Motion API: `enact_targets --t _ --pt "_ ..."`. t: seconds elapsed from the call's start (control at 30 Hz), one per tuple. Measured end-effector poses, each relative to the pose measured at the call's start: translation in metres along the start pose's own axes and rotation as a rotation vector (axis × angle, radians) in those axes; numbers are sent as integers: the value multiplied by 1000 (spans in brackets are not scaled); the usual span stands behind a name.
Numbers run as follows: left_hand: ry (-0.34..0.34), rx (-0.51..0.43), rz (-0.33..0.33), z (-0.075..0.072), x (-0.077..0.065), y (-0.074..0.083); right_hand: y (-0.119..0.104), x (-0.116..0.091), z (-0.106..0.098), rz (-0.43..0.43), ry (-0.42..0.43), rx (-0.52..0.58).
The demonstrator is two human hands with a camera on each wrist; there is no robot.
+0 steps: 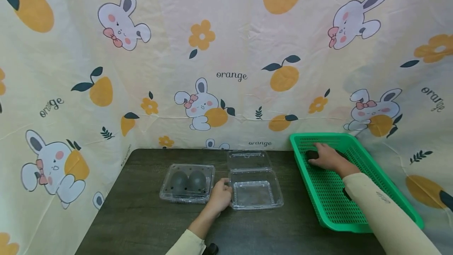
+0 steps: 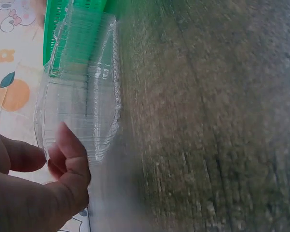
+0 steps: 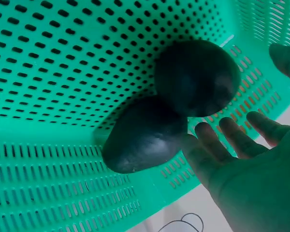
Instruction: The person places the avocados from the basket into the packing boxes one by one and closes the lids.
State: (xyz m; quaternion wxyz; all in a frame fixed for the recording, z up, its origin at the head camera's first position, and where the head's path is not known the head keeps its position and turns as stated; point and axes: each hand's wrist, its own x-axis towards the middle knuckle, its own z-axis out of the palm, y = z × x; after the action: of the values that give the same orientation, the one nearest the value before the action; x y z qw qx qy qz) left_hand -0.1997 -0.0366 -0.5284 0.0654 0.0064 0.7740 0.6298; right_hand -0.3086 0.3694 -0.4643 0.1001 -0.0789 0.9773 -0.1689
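Clear clamshell (image 1: pixel 252 192) pinched at nine-o'clock edge by left hand (image 1: pixel 221 195); right hand (image 1: pixel 326 158) spread, empty, near avocados (image 3: pixel 145 137) in green basket (image 1: pixel 330 206), three o'clock.

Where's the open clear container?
In the head view, the open clear container sits just right of centre, between the closed container at left and the green basket at right.

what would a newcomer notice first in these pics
The bright green perforated plastic basket at the right of the head view, where the right hand is close to two dark, smooth, rounded objects, probably comes first. Next comes the pale backdrop printed with rabbits and oranges behind the dark table. Then, near the table's middle, an open clear plastic container, its left edge held by the left hand.
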Motion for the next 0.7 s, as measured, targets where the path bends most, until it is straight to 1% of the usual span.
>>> enact_targets --t 0.1,0.2,0.43,0.7 --pt "1 -26 3 0 1 0 1 4 3 15 -6 -39" --pt "7 -60 -10 0 1 0 -1 6 3 28 -16 -55" --pt "15 -122 -27 0 1 -1 1 13 5 66 -66 -25" --pt "54 -149 -37 2 1 -1 7 16 7 59 -75 -16"
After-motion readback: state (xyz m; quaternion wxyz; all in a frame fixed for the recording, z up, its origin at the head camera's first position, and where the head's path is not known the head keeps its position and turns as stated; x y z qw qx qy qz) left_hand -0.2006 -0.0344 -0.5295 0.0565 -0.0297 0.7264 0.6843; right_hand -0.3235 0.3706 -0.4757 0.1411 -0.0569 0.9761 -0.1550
